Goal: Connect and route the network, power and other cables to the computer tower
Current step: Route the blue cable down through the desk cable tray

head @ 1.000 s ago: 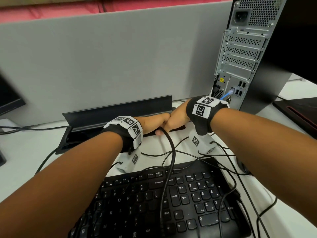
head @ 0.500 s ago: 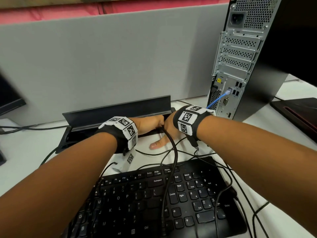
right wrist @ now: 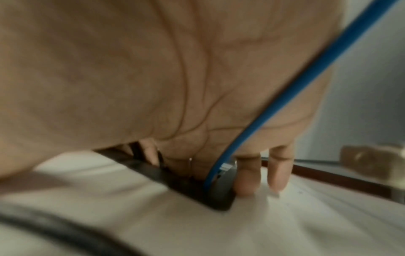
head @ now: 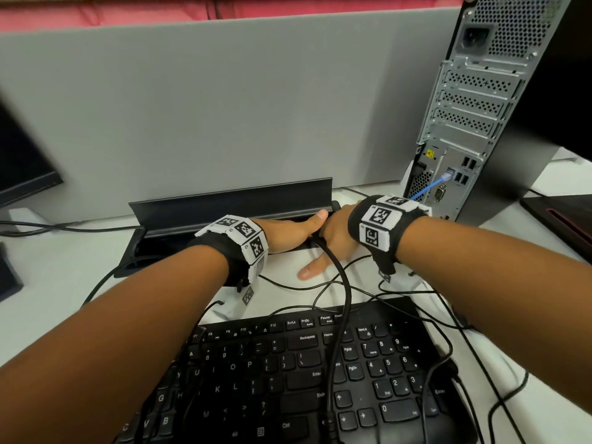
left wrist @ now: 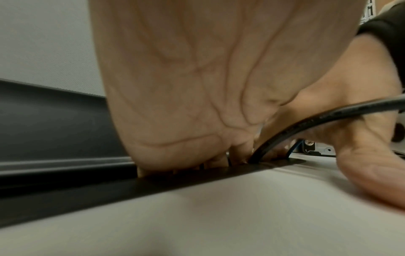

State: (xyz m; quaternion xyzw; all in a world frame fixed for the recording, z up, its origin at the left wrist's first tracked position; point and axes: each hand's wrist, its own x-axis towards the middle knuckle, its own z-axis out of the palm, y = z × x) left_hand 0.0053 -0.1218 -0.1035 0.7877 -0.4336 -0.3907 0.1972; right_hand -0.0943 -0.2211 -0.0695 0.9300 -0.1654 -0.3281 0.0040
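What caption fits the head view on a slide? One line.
Both hands feed a thick black cable into the desk's cable tray beside the computer tower.

Both forearms reach forward, wrists close together. The left hand (head: 290, 232) points its fingers downward, thumb stretched toward the right hand (head: 336, 238). The right hand's fingers also reach down, its thumb splayed flat toward the body.

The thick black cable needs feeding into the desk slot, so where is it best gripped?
Probably on the thick black cable just above the desk slot, pinched from the keyboard side: there it arches free of the desk.
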